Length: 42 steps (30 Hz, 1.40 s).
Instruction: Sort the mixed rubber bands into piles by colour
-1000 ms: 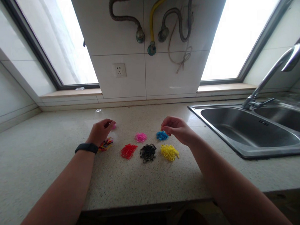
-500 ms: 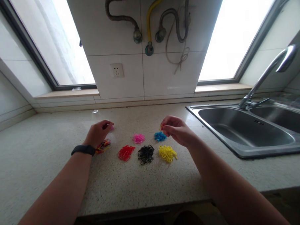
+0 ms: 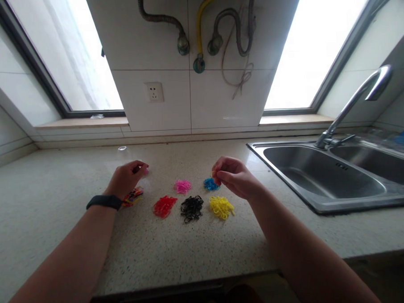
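On the speckled countertop lie small heaps of tiny rubber bands: pink, blue, red, black and yellow. My left hand, with a black wristband, rests curled over a mixed-colour heap, its fingertips pinching something pink. My right hand hovers by the blue heap, fingers pinched on a small yellowish band.
A steel double sink with a curved tap fills the right side. A wall socket and hoses hang on the tiled wall behind. A small clear object sits at the back of the counter.
The view has drifted slightly, so everything sits a little lower-left. Both hands stay pinched in nearly the same places; the right hand has edged closer over the blue heap.
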Tool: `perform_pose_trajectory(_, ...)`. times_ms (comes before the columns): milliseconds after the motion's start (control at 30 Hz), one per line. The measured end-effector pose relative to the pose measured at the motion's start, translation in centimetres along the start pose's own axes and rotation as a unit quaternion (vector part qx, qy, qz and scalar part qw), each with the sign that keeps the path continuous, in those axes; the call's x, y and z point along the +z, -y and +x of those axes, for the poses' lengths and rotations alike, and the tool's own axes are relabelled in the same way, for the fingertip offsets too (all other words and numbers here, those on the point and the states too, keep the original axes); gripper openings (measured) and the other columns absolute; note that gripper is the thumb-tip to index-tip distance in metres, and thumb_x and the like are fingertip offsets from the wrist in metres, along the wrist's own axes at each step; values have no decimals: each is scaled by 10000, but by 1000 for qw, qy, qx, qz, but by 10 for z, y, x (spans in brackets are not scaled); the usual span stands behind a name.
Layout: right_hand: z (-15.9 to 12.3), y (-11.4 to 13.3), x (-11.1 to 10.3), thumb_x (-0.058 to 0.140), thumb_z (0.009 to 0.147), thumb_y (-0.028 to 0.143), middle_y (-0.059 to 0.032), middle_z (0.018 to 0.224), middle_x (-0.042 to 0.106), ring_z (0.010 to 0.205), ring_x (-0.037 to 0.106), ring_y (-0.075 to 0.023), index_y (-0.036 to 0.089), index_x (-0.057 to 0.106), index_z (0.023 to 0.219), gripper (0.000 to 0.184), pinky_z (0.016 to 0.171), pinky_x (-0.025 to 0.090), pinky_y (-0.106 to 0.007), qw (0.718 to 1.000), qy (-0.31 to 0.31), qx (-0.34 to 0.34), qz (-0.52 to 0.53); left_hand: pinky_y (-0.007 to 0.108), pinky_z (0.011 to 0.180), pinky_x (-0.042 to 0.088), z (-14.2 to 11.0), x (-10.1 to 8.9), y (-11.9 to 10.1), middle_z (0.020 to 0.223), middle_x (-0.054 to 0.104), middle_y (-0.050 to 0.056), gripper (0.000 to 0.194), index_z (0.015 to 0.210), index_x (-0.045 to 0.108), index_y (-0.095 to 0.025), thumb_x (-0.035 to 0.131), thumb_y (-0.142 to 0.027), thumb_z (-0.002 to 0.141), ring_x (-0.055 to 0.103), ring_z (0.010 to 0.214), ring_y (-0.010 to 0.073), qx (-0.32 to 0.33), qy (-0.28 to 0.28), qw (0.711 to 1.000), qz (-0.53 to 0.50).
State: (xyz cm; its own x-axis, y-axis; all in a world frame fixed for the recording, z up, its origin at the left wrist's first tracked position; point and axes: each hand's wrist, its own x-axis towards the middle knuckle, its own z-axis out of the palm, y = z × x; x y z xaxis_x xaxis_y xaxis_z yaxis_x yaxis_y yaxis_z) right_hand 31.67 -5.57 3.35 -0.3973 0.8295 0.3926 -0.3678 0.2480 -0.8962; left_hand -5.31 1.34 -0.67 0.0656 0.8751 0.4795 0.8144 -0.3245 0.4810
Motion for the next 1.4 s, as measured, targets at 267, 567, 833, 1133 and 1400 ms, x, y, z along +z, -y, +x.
perform_pose_trajectory(267, -2, 4, 1, 831, 728, 323, 1, 759, 657, 591, 575, -82, 196, 615, 805, 263, 523, 466, -229, 1000, -14, 11, -24, 242, 585, 412, -1, 0, 1, 705, 693, 5, 382, 943, 737, -213, 546, -533, 864, 604, 624, 153, -8, 3, 1000, -5)
perform_pose_trajectory(567, -2, 6, -2, 820, 730, 336, -11, 779, 673, 612, 581, -91, 194, 643, 823, 245, 539, 465, -239, 999, -10, 0, -42, 256, 599, 420, -2, 0, -1, 696, 685, 15, 395, 955, 742, -195, 549, -525, 857, 598, 622, 157, -9, 4, 1000, -9)
perform_pose_trajectory(833, -2, 6, -24, 744, 779, 255, -26, 750, 705, 635, 588, -102, 155, 717, 871, 139, 577, 462, -242, 937, 76, 87, -331, 243, 571, 400, -3, 0, -1, 704, 685, 12, 388, 948, 739, -204, 540, -528, 867, 585, 614, 148, -5, 6, 1000, 7)
perform_pose_trajectory(1133, -5, 7, -39, 691, 778, 197, -50, 858, 769, 751, 678, -147, 181, 776, 913, 160, 658, 497, -248, 846, 175, 198, -463, 244, 554, 390, -3, 0, -2, 698, 684, 14, 387, 952, 742, -197, 538, -516, 872, 575, 601, 146, -2, 10, 1000, -8)
perform_pose_trajectory(1400, -6, 3, -53, 700, 762, 238, -40, 780, 754, 625, 612, -120, 185, 797, 911, 186, 558, 435, -227, 820, 170, 246, -487, 241, 582, 407, -3, 2, -1, 729, 699, 18, 377, 950, 744, -206, 539, -510, 862, 594, 634, 152, -1, 8, 1000, -7)
